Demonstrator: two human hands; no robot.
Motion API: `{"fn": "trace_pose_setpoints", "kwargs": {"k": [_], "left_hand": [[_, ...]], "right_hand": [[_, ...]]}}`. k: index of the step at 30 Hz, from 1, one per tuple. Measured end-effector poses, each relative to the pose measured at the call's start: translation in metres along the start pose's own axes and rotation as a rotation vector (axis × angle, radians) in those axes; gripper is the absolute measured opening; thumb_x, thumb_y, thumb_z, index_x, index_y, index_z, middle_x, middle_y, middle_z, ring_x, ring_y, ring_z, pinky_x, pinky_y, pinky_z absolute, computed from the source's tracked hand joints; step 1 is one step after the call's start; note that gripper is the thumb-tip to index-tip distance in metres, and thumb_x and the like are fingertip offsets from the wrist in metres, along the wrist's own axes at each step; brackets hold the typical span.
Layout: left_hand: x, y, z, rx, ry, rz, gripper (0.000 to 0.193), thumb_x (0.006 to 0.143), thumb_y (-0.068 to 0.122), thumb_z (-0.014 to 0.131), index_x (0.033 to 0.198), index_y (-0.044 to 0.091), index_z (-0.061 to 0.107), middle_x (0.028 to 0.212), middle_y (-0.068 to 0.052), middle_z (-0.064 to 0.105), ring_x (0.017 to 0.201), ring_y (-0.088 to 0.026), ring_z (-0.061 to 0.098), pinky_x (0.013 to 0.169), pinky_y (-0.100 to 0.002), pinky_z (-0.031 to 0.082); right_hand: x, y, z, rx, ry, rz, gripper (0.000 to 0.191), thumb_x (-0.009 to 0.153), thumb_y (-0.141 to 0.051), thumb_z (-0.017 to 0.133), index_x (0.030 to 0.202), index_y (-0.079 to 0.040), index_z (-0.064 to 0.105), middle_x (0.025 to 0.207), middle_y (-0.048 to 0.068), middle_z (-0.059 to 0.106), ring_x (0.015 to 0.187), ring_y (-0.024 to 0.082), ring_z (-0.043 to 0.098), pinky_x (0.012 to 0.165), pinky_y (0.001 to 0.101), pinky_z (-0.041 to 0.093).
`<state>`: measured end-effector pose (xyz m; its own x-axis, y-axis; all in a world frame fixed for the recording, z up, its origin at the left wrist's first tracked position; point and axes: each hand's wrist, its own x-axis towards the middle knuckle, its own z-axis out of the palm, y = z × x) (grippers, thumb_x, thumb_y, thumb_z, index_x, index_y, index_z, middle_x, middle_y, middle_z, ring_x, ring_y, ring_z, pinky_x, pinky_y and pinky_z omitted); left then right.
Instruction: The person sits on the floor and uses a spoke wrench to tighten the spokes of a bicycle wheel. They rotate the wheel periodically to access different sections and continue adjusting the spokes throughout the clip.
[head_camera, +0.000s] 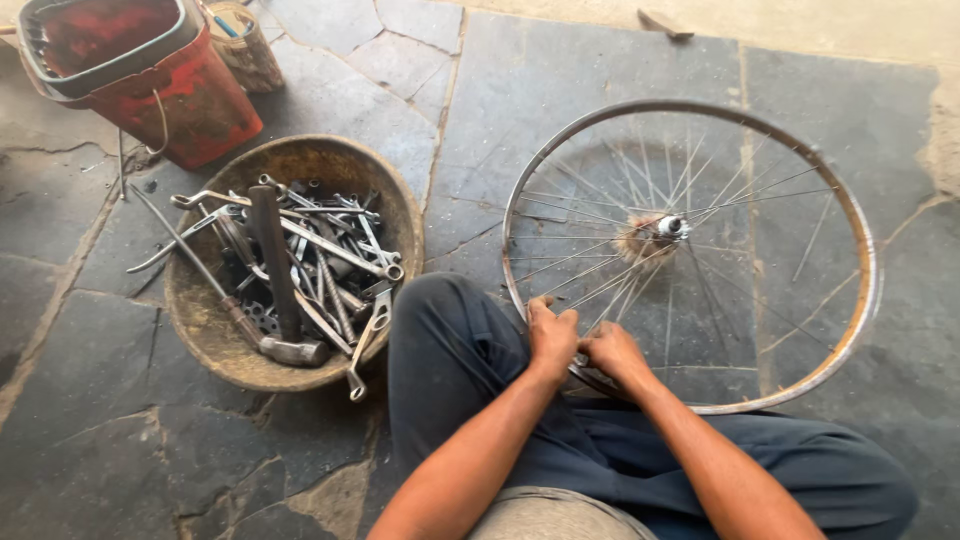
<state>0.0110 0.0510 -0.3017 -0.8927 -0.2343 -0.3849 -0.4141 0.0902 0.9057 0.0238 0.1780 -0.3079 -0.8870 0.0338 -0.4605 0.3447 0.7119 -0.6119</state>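
Observation:
A bare metal bicycle wheel (866, 262) with thin spokes and a hub (668, 227) lies flat on the stone floor in front of me. My left hand (551, 336) rests on the near part of the rim, fingers curled over it by the spokes. Close beside it, my right hand (612, 352) is closed at the same stretch of rim; whether it holds a small tool I cannot tell. My knee in dark trousers (450, 350) sits just left of the hands.
A round, worn basin (200, 322) at my left holds a hammer (280, 290) and several wrenches (340, 250). A red bucket (190, 100) stands behind it at the far left. A small basket (245, 45) sits next to the bucket.

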Motion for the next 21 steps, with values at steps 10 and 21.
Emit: {"fn": "trace_pose_setpoints", "kwargs": {"k": [10, 21], "left_hand": [[-0.035, -0.013, 0.005, -0.245, 0.138, -0.067, 0.088, 0.088, 0.011, 0.063, 0.160, 0.002, 0.014, 0.166, -0.024, 0.018, 0.155, -0.033, 0.017, 0.123, -0.037, 0.019], [0.009, -0.029, 0.016, -0.507, 0.158, -0.179, 0.072, 0.080, 0.000, 0.072, 0.144, -0.004, 0.039, 0.125, -0.016, 0.061, 0.109, -0.024, 0.062, 0.095, -0.035, 0.051]], "right_hand": [[0.018, -0.009, 0.000, 0.576, -0.186, 0.224, 0.023, 0.087, -0.026, 0.075, 0.095, -0.005, 0.070, 0.070, 0.005, 0.063, 0.048, 0.015, 0.046, 0.045, 0.0335, 0.037], [0.026, -0.005, -0.003, 0.965, -0.217, 0.019, 0.010, 0.089, -0.012, 0.074, 0.097, -0.008, 0.069, 0.073, -0.002, 0.063, 0.053, 0.008, 0.048, 0.048, 0.0243, 0.039]]}}
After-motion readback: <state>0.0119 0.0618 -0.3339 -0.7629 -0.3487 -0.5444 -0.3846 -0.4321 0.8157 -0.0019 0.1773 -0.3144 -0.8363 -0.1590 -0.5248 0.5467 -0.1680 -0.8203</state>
